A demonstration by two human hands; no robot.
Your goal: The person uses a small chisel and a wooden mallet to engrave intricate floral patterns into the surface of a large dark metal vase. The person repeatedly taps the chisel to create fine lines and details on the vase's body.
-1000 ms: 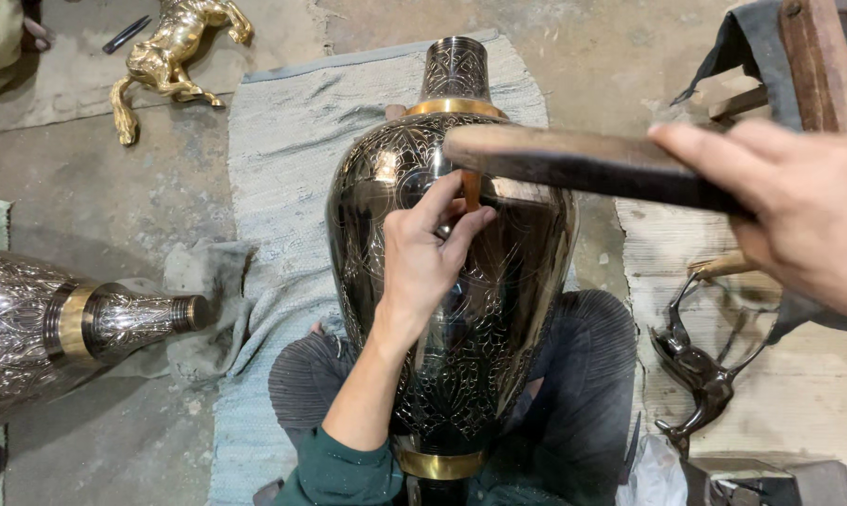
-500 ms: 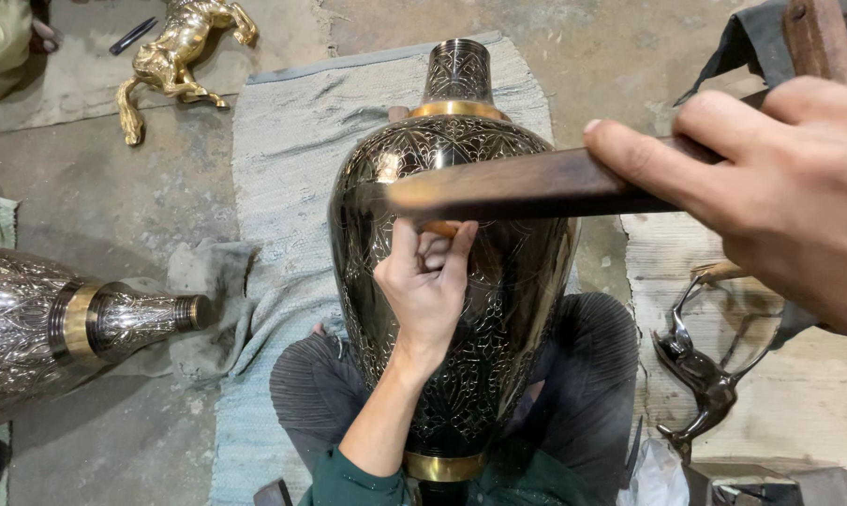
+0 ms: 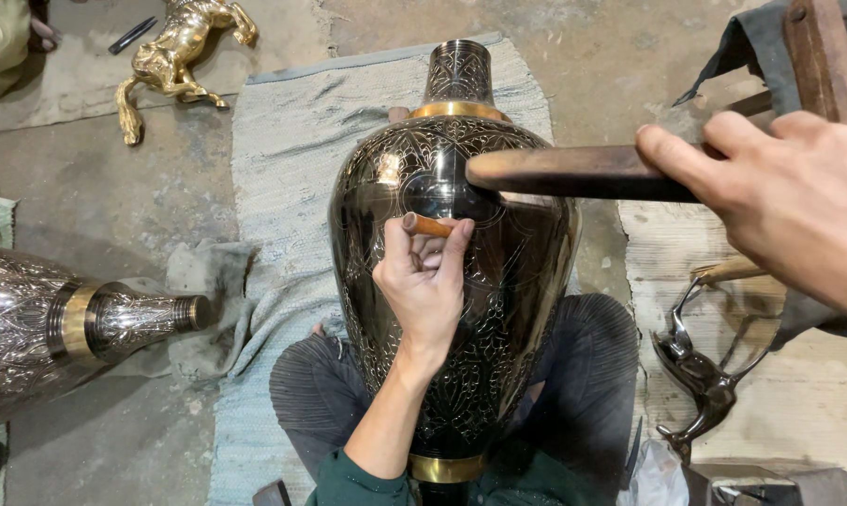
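Note:
A large dark engraved metal vase (image 3: 498, 309) with brass bands lies across my lap, neck pointing away from me. My left hand (image 3: 425, 281) rests on its belly and pinches a small wooden-handled chisel (image 3: 430, 225) against the surface. My right hand (image 3: 784, 192) grips a dark wooden mallet (image 3: 573, 173), whose rounded end sits just above the chisel's top.
A grey cloth mat (image 3: 283, 169) lies under the vase on the concrete floor. A second engraved vase (image 3: 67, 323) lies at the left. A brass horse figure (image 3: 175, 52) stands at the top left. A dark metal animal figure (image 3: 700, 375) lies at the right.
The mallet has swung down and left toward the chisel, then eased slightly. My left hand has shifted a little on the vase while keeping the chisel in place.

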